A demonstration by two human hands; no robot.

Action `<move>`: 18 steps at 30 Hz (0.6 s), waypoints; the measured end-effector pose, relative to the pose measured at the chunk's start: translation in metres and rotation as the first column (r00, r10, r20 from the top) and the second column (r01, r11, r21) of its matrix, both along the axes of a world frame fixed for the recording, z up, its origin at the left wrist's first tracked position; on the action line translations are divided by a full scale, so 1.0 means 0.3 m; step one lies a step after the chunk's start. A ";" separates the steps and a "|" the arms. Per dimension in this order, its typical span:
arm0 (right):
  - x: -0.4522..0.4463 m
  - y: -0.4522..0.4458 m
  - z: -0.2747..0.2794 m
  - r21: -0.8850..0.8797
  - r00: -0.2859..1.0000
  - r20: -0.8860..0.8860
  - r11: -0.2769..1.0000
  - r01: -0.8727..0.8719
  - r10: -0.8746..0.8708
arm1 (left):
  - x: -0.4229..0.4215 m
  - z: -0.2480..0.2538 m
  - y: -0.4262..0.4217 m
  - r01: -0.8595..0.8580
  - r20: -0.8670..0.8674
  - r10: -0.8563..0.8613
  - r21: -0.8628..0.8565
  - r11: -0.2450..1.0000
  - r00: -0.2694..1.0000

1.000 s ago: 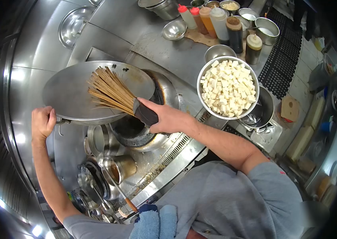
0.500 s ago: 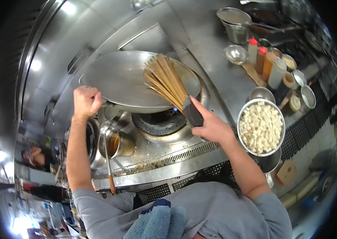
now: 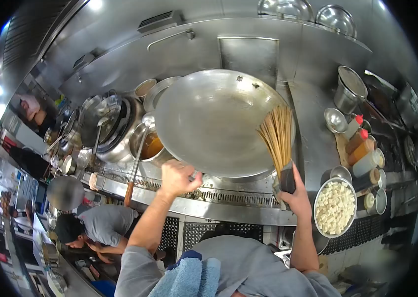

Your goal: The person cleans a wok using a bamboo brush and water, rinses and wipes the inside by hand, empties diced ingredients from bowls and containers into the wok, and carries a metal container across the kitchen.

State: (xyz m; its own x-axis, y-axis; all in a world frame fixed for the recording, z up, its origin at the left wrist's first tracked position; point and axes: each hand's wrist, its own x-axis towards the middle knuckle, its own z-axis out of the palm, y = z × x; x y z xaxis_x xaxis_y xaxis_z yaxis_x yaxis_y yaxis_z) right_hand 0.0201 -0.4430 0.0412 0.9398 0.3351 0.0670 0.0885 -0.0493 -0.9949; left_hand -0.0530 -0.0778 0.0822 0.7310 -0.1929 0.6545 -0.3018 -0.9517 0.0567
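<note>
A large steel wok [image 3: 204, 123] fills the middle, its inside facing me, with a few dark specks near its far rim. My left hand [image 3: 180, 179] is closed in a fist round the wok's handle at the near left rim. My right hand [image 3: 295, 194] grips the dark base of a bamboo brush [image 3: 277, 133]. The brush stands bristles up over the wok's right edge. Beside my right hand is a bowl of white cubes [image 3: 335, 208].
To the left stand a pot of brown liquid [image 3: 150, 147] and a wooden-handled ladle [image 3: 132, 183]. Squeeze bottles [image 3: 365, 163] and a small steel bowl [image 3: 335, 120] are at the right. A co-worker [image 3: 102, 227] bends down at lower left.
The view has swung left, bringing the co-worker into sight. The wok has turned from a steep slant to show its full inside. The brush has moved to the wok's right edge, bristles more upright.
</note>
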 end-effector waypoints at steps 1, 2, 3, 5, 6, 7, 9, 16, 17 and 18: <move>-0.006 -0.007 0.012 0.013 1.000 0.001 1.000 -0.008 0.008 | -0.009 -0.023 -0.031 -0.021 -0.003 0.021 -0.033 0.999 1.000; -0.008 -0.018 0.014 -0.059 1.000 -0.023 0.998 -0.006 0.004 | -0.012 -0.042 -0.061 -0.033 -0.016 0.033 -0.033 0.999 0.999; -0.014 -0.016 0.021 -0.053 0.999 -0.031 0.998 0.019 -0.021 | -0.004 -0.057 -0.092 -0.042 -0.025 0.042 -0.034 0.999 0.999; -0.019 -0.023 0.032 -0.045 0.997 -0.045 0.997 0.065 -0.067 | 0.019 -0.090 -0.170 -0.032 -0.008 0.032 -0.065 0.997 0.999; -0.014 -0.020 0.017 -0.015 0.995 0.026 0.995 0.100 -0.100 | 0.029 -0.108 -0.213 -0.015 0.018 0.017 -0.094 0.995 1.000; -0.012 -0.013 0.028 0.026 0.994 0.020 0.993 0.111 -0.112 | 0.031 -0.129 -0.253 -0.003 0.039 0.008 -0.121 0.993 0.999; -0.024 -0.008 0.058 0.102 0.991 -0.010 0.986 0.135 -0.134 | 0.052 -0.198 -0.330 -0.019 -0.037 0.014 -0.155 0.988 0.999; -0.030 -0.062 0.073 0.084 0.992 0.015 0.988 0.127 -0.129 | 0.061 -0.214 -0.342 -0.050 -0.090 0.032 -0.204 0.978 0.995; -0.042 -0.069 0.076 0.093 0.991 0.004 0.987 0.135 -0.136 | 0.053 -0.211 -0.322 -0.059 -0.131 0.036 -0.180 0.982 0.991; -0.054 -0.075 0.086 0.108 0.989 -0.006 0.983 0.148 -0.148 | 0.053 -0.214 -0.302 -0.044 -0.128 0.017 -0.208 0.977 0.992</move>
